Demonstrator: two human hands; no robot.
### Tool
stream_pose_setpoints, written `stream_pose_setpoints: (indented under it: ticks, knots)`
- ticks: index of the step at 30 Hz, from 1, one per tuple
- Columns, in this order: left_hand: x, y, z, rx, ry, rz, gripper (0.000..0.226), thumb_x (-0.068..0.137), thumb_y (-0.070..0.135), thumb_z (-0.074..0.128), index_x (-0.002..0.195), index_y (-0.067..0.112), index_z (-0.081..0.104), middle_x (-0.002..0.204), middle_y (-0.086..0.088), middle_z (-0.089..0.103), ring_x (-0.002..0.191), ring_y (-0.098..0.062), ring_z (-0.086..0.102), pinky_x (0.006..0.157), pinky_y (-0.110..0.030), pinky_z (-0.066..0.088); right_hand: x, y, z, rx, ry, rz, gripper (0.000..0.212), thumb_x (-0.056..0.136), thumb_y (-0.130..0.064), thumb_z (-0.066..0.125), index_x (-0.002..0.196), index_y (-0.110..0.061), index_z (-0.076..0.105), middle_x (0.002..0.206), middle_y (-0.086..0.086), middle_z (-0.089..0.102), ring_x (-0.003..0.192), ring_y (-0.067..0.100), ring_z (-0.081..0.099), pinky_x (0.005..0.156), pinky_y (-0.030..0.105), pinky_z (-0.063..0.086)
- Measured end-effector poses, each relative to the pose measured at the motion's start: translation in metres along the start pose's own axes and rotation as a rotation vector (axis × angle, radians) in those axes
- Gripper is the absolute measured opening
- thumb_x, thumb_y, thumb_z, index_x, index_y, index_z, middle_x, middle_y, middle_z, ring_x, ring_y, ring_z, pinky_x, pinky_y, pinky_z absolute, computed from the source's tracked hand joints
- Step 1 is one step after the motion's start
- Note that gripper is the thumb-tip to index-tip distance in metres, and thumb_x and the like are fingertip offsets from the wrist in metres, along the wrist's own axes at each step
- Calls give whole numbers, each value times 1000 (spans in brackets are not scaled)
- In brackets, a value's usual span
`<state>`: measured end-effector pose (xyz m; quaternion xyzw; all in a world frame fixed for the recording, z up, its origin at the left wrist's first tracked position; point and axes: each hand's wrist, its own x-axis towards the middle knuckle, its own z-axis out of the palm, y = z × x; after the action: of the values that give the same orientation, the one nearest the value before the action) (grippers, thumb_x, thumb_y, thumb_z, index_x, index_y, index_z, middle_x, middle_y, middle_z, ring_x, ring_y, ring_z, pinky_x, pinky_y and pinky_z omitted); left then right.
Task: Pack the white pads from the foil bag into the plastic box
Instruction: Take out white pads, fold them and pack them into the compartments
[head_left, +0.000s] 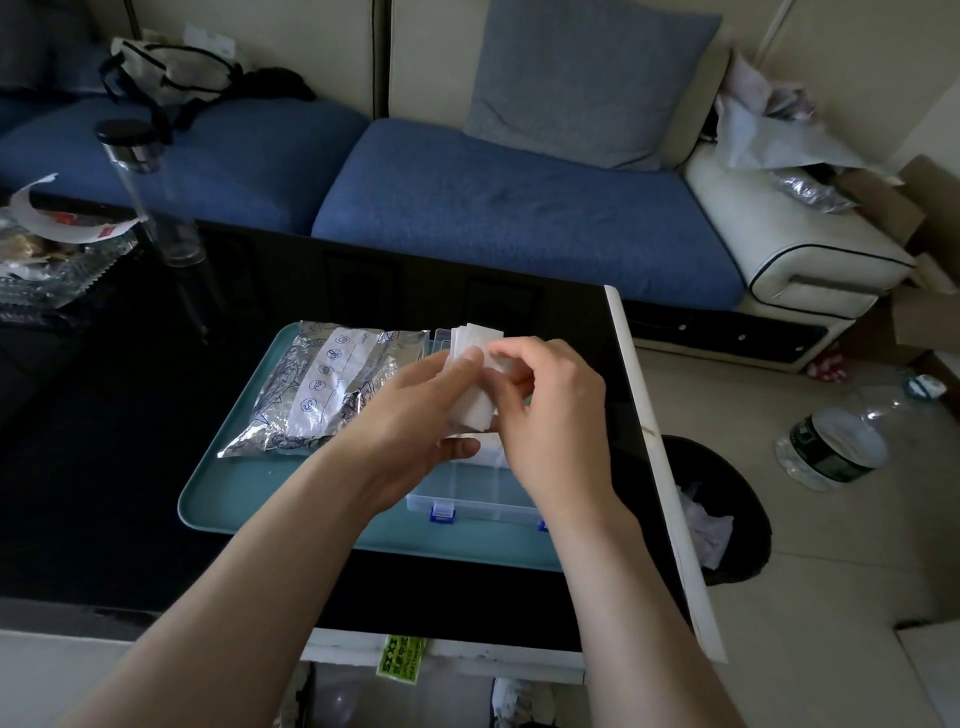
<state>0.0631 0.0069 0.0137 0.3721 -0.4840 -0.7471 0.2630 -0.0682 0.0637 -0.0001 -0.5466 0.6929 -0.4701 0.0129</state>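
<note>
A stack of white pads (475, 410) is held up between both hands, above the clear plastic box (470, 493) with blue latches. My left hand (415, 410) grips the stack from the left, thumb on top. My right hand (545, 410) pinches the stack's right side with curled fingers. The pads' upper ends fan out above my fingers. The silver foil bag (322, 387) lies flat on the left of the teal tray (234, 493). The box's compartments are mostly hidden behind my hands.
The tray sits on a black glass table (104, 467) with a white right edge. A tall clear bottle (150, 192) and wrappers stand at the far left. A black waste bin (722, 509) and a plastic water bottle (836, 447) are on the floor to the right. A blue sofa runs behind.
</note>
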Motion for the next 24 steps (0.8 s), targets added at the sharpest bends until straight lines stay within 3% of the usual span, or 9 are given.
stream_pose_setpoints:
  ticks: [3, 6, 8, 10, 12, 15, 18, 22, 24]
  knots:
    - [0, 0, -2, 62, -34, 40, 25, 109, 22, 55, 129, 13, 66, 97, -1, 75, 79, -8, 69, 73, -33, 49, 1, -1, -1, -28, 22, 36, 29, 98, -19, 73, 127, -22, 69, 111, -3, 56, 91, 9, 62, 79, 26, 57]
    - [3, -3, -5, 165, -25, 66, 25, 108, 19, 57, 133, 17, 63, 113, -7, 78, 88, -10, 73, 75, -34, 52, 4, -6, -5, 88, -17, 204, 41, 102, -28, 68, 141, -24, 59, 118, -7, 60, 93, 1, 63, 77, 14, 55]
    - [4, -6, -7, 180, -18, 66, 30, 105, 24, 64, 133, 12, 60, 115, -12, 77, 92, -13, 74, 77, -36, 54, 5, -7, -7, 251, -114, 392, 40, 100, -33, 70, 138, -28, 59, 114, -9, 66, 91, -1, 68, 77, 16, 58]
    - [5, -8, -5, 159, -17, 55, 34, 102, 24, 68, 130, 7, 60, 110, -12, 78, 93, -15, 74, 80, -35, 57, 6, -7, -9, 418, -204, 527, 30, 96, -28, 74, 126, -26, 69, 107, -5, 75, 91, 8, 74, 79, 21, 61]
    - [5, -6, -4, 103, -39, 41, 25, 102, 12, 65, 125, 1, 61, 108, -17, 76, 94, -20, 74, 87, -35, 60, 7, -5, -12, 508, -221, 543, 12, 93, -16, 76, 100, -26, 76, 93, -2, 80, 86, 13, 77, 73, 20, 61]
    - [4, 0, -4, -81, -62, -15, 30, 101, -3, 42, 122, -11, 61, 119, -30, 71, 107, -37, 74, 99, -50, 59, 7, -1, -14, 512, -193, 501, 20, 92, -10, 76, 84, -28, 74, 83, -5, 80, 80, 9, 77, 65, 16, 59]
    - [4, -1, -4, -57, -18, -36, 31, 104, -5, 36, 124, -12, 59, 122, -29, 69, 107, -35, 75, 94, -48, 62, 6, 2, -13, 484, -130, 477, 20, 95, -13, 74, 86, -31, 72, 86, -5, 79, 81, 6, 75, 61, 14, 55]
    - [5, -5, -4, 34, 15, 7, 25, 111, 5, 43, 123, 3, 66, 123, -23, 70, 107, -30, 76, 89, -41, 64, 7, 7, -9, 422, -75, 503, 8, 100, -21, 67, 104, -24, 73, 93, -3, 78, 88, 14, 74, 74, 30, 61]
    - [5, -5, -4, 56, 51, 8, 24, 111, 10, 47, 126, 8, 65, 120, -21, 73, 102, -31, 77, 83, -42, 66, 8, 8, -9, 412, -62, 518, 11, 102, -22, 64, 110, -25, 71, 100, -4, 76, 90, 11, 72, 75, 29, 60]
